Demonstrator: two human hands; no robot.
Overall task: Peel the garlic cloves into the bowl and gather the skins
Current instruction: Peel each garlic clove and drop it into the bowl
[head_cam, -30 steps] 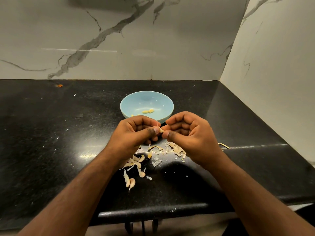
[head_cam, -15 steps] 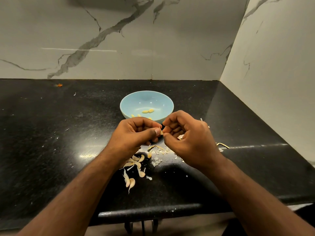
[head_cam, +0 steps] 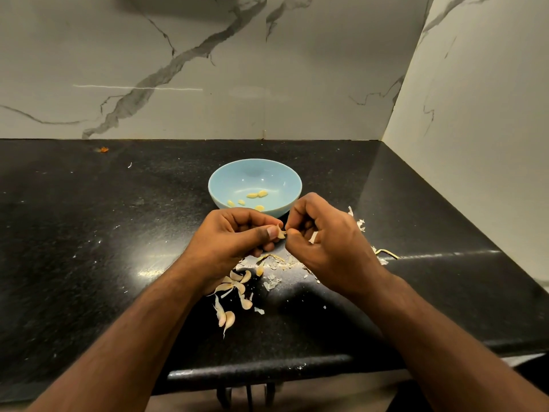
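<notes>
A light blue bowl (head_cam: 283, 179) stands on the black counter and holds several peeled garlic cloves (head_cam: 257, 195). Just in front of it my left hand (head_cam: 228, 242) pinches a garlic clove (head_cam: 281, 232) between thumb and fingers. My right hand (head_cam: 329, 242) meets it from the right, its fingertips pinching at the clove's skin. Unpeeled cloves (head_cam: 228, 318) and loose skins (head_cam: 271, 282) lie on the counter below my hands. More skins (head_cam: 360, 224) lie to the right of my right hand.
The black counter (head_cam: 89, 233) ends at a front edge near my forearms. Marble walls close it off behind and on the right. A small orange scrap (head_cam: 104, 149) lies far back on the left. A dry stem (head_cam: 387, 252) lies right of my right wrist.
My right hand has turned and shifted slightly right, uncovering skins beside it. The clove's skin now shows between the two hands. The bowl has not moved.
</notes>
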